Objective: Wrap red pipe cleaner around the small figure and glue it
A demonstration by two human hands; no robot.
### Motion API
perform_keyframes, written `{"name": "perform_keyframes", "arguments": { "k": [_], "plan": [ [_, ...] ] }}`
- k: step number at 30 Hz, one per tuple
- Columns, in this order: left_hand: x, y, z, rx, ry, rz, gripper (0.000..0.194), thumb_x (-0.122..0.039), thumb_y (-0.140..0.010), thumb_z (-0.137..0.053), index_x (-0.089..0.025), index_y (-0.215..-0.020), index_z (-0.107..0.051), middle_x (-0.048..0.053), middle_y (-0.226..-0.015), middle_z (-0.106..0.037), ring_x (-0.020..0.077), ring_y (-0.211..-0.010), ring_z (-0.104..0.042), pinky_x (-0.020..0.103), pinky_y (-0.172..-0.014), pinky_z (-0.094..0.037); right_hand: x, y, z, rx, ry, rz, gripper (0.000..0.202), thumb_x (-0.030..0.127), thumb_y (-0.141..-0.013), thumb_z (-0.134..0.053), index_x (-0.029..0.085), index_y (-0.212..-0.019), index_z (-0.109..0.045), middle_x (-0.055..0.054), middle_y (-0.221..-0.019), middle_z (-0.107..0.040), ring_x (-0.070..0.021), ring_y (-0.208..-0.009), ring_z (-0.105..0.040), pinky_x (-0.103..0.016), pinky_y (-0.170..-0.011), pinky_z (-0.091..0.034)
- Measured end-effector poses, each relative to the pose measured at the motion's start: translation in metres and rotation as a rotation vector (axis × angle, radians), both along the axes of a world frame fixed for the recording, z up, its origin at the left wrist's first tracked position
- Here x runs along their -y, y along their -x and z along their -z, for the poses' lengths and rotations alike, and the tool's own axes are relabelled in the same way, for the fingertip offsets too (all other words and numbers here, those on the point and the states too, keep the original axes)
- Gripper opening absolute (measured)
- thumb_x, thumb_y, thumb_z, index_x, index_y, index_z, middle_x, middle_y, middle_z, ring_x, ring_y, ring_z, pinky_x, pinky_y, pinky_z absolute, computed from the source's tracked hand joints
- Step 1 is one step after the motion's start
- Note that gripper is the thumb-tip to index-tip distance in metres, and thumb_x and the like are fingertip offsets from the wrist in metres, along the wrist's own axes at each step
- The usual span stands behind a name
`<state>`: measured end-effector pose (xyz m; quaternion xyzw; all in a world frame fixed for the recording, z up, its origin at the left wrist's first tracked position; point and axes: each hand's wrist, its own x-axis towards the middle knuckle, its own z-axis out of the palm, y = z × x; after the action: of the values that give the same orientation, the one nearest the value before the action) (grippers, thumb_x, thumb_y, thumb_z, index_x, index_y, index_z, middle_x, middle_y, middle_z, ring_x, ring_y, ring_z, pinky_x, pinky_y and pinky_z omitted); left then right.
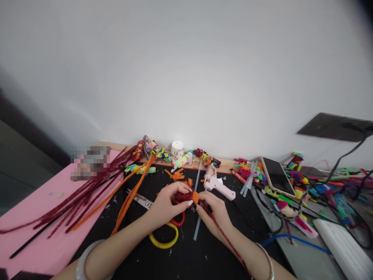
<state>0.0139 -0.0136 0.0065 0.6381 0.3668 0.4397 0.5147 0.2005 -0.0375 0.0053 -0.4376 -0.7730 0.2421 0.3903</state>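
My left hand [171, 202] is closed around a small figure of wound pipe cleaners [184, 197], dark glittery red with an orange end. On its right side my right hand [214, 210] pinches a long red tinsel pipe cleaner [223, 231], which trails down over my right wrist. The fingertips of both hands meet at the orange end. Below my left hand lie scissors [163, 245] with yellow and red handles, their blades pointing left and partly covered by the hand. A clear glue stick [197, 229] lies beneath the hands.
A pale pink glue gun [220, 187] lies right of centre. Orange pipe cleaners [132, 196] and dark red ones [84, 194] spread to the left, partly over a pink sheet [37, 210]. A phone [278, 177], a white power strip [344, 249] and cables crowd the right.
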Motion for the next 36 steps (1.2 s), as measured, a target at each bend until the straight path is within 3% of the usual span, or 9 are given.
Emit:
{"name": "perform_keyframes", "arguments": {
  "k": [25,36],
  "plan": [
    [-0.0012,-0.0003,0.0018,-0.045,-0.017,0.040,0.012,-0.019,-0.077,-0.065,-0.018,-0.080,-0.053,0.009,-0.104,-0.063,0.0206,-0.097,-0.062,0.034,-0.086,-0.048,0.0005,-0.0008,-0.0002,-0.003,-0.073,-0.010,0.007,0.015,-0.084,-0.054,0.017,-0.089,-0.059,-0.005,-0.080,-0.061,-0.0149,-0.065,-0.055,-0.025,-0.060,-0.047],
    [-0.0011,-0.0003,0.0034,-0.030,0.039,-0.016,0.017,-0.023,-0.074,-0.068,-0.018,-0.080,-0.053,0.008,-0.096,-0.066,0.0205,-0.090,-0.064,0.034,-0.083,-0.050,-0.0014,-0.0028,-0.0012,0.007,-0.061,-0.001,0.014,0.017,-0.085,-0.054,0.018,-0.096,-0.063,-0.007,-0.087,-0.066,-0.0179,-0.073,-0.063,-0.029,-0.068,-0.053]
  ]
}}
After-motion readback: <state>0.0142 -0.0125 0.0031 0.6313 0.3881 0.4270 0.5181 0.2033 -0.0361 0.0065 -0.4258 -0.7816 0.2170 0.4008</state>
